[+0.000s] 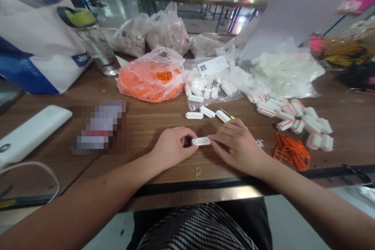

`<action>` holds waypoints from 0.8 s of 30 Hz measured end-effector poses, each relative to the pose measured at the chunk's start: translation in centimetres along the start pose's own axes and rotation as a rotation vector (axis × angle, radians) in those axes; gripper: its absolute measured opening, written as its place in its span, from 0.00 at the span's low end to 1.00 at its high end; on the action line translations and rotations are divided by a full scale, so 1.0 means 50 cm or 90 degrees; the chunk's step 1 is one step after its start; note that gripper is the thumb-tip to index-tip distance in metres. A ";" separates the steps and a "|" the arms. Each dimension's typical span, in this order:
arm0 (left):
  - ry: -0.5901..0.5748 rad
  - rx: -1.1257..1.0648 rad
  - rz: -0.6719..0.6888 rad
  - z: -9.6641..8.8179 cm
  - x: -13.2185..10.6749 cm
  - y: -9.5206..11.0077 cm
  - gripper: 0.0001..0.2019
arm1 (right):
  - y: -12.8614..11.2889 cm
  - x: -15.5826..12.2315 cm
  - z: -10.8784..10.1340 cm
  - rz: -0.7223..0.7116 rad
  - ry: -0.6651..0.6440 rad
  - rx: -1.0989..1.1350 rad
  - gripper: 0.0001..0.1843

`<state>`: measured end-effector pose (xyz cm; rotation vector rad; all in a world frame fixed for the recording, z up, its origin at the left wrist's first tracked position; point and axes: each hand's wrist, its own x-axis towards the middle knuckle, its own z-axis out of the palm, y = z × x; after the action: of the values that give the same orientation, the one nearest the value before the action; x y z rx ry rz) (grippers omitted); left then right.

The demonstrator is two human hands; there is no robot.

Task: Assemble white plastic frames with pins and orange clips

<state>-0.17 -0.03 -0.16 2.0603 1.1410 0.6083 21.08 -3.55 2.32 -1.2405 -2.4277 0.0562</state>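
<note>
Counter: spread beneath the fingers of both hands; if the grip is lost close to its front edge, a part could be dropped to the floor.
Pale bag: slumped beyond the right fingers.
Orange bag: set beyond the left fingers, well apart from them.
Bag of white pieces: laid straight ahead of the fingers; pieces could be spilled toward them if its plastic is caught.
Striped casings: heaped to the right of the right fingers; the heap could be scattered by a wide sweep of the arm.
Left hand: the left end of the held casing is pinched between thumb and forefinger.
Right hand: the right end is touched by narrowed fingers; whether it is gripped or only pressed cannot be told.
Orange frames: tangled beside the right forearm; they could be snagged by it.
Pointed tool: laid just beyond the right fingers, partly hidden; a finger could be pricked in a blind reach.
Loose casings: lined up ahead of the fingers.
Held casing: held between both hands' fingers; it could be tilted by uneven pressure.
White bits: strewn behind the right knuckles; easily brushed away.
</note>
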 end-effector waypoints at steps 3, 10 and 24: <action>0.002 0.001 0.003 0.001 -0.001 -0.002 0.06 | 0.002 -0.004 -0.001 0.003 0.024 0.008 0.12; 0.007 0.018 0.012 0.000 0.001 0.000 0.05 | -0.015 0.001 0.010 -0.036 -0.012 -0.094 0.15; 0.004 0.030 0.003 -0.003 0.003 0.000 0.05 | 0.143 -0.097 -0.092 0.361 -0.199 -0.103 0.09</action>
<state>-0.20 0.14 -0.06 2.1033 1.1643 0.5958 30.83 -3.72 3.29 -2.0975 -2.2730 0.2330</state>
